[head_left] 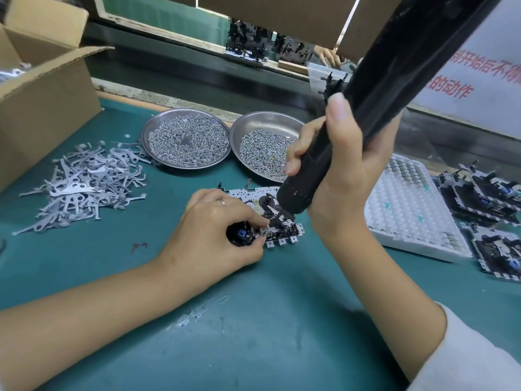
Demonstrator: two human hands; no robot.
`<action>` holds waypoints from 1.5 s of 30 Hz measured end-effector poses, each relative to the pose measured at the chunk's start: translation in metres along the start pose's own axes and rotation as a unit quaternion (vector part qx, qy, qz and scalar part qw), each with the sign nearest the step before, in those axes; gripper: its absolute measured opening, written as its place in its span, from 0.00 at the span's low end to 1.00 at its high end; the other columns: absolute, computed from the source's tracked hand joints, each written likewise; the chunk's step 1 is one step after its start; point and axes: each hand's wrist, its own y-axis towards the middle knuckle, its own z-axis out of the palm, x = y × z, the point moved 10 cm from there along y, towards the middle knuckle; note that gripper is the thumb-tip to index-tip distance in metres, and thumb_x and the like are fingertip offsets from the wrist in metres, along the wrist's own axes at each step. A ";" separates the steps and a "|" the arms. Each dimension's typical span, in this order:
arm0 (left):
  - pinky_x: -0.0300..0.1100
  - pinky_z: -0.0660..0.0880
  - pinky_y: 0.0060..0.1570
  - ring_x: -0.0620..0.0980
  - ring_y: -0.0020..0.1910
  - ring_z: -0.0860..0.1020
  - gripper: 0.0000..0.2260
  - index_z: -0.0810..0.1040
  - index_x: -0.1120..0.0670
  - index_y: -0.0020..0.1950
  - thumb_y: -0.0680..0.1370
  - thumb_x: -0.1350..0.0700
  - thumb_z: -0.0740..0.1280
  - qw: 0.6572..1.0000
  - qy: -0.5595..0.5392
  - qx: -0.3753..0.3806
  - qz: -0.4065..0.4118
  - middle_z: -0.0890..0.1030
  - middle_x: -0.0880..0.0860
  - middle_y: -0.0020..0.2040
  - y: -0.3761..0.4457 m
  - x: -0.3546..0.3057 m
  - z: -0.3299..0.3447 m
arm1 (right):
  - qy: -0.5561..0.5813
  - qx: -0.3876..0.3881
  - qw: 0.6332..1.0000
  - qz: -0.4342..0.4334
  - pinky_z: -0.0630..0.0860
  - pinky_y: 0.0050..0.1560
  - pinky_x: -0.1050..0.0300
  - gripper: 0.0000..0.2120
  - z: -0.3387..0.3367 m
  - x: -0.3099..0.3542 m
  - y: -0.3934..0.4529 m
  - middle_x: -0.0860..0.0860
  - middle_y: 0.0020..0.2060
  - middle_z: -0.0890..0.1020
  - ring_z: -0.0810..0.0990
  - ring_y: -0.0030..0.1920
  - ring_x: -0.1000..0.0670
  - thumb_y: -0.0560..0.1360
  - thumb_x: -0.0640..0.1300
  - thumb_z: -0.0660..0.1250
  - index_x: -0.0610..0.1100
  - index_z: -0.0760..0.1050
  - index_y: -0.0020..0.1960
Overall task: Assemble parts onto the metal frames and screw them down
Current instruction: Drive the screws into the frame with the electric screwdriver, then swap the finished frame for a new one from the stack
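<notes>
On the green surface (253, 320), left hand (222, 235) fingers pinch the metal frame (282, 235) to steady it while right hand (335, 170) grips the electric screwdriver (366, 108), tip down on it, screw dishes (186, 138) close behind.

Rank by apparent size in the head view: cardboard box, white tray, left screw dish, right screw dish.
1. cardboard box
2. white tray
3. left screw dish and right screw dish: alike; the right one is partly hidden.

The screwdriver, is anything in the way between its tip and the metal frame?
Nothing visible blocks it. The right hand grips the black screwdriver, whose lower end sits just above the metal frame. The left hand holds the frame's left end, off to the side, its fingers near but not under the tool.
</notes>
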 end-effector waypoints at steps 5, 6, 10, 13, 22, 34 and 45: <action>0.36 0.64 0.56 0.45 0.44 0.73 0.09 0.85 0.47 0.42 0.62 0.51 0.72 1.000 0.013 -0.001 0.007 0.73 0.33 0.36 0.000 -0.004 -0.001 | -0.029 0.010 0.999 0.038 0.67 0.24 0.60 0.10 -0.003 -0.019 -0.002 0.46 0.23 0.71 0.69 0.19 0.46 0.73 0.45 0.64 0.46 0.63 0.48; 0.36 0.64 0.56 0.45 0.44 0.73 0.09 0.85 0.47 0.42 0.63 0.52 0.72 1.000 0.014 -0.001 0.007 0.74 0.34 0.36 0.000 -0.004 -0.001 | -0.034 0.017 0.998 0.044 0.68 0.23 0.60 0.10 -0.001 -0.021 -0.002 0.46 0.22 0.71 0.69 0.18 0.46 0.73 0.46 0.64 0.47 0.63 0.47; 0.37 0.63 0.57 0.44 0.45 0.72 0.09 0.85 0.47 0.42 0.63 0.51 0.72 1.000 0.004 0.005 0.007 0.75 0.35 0.36 0.000 -0.005 -0.001 | -0.034 0.020 0.998 0.047 0.68 0.23 0.60 0.12 -0.002 -0.022 -0.003 0.47 0.22 0.71 0.70 0.19 0.46 0.73 0.46 0.65 0.45 0.62 0.48; 0.40 0.64 0.59 0.45 0.45 0.74 0.10 0.85 0.47 0.44 0.64 0.50 0.72 1.000 0.009 0.008 0.009 0.78 0.38 0.38 0.000 -0.006 -0.003 | -0.041 0.026 0.998 0.049 0.72 0.27 0.57 0.13 -0.006 -0.020 -0.006 0.47 0.27 0.74 0.74 0.24 0.46 0.73 0.46 0.66 0.45 0.64 0.52; 0.35 0.73 0.49 0.39 0.45 0.78 0.08 0.79 0.45 0.52 0.76 0.50 0.62 0.974 -0.170 -0.128 -0.077 0.81 0.43 0.45 0.011 0.023 -0.037 | -0.383 -0.040 0.919 0.081 0.71 0.51 0.56 0.15 -0.051 -0.032 -0.060 0.50 0.49 0.71 0.72 0.50 0.53 0.72 0.51 0.65 0.50 0.66 0.56; 0.44 0.74 0.54 0.43 0.51 0.78 0.10 0.77 0.43 0.52 0.77 0.47 0.57 0.966 -0.172 -0.182 -0.063 0.79 0.43 0.50 0.010 0.032 -0.045 | -0.644 0.213 0.720 0.147 0.65 0.64 0.41 0.49 0.018 -0.085 -0.075 0.46 0.72 0.50 0.52 0.71 0.40 0.64 0.62 0.70 0.54 0.46 0.75; 0.50 0.72 0.57 0.33 0.49 0.74 0.10 0.75 0.38 0.54 0.78 0.45 0.56 0.978 -0.133 -0.156 0.021 0.78 0.35 0.47 0.008 0.018 -0.039 | -0.630 0.145 0.756 0.098 0.69 0.55 0.64 0.38 -0.085 0.063 -0.060 0.58 0.66 0.61 0.70 0.56 0.61 0.58 0.64 0.70 0.64 0.62 0.66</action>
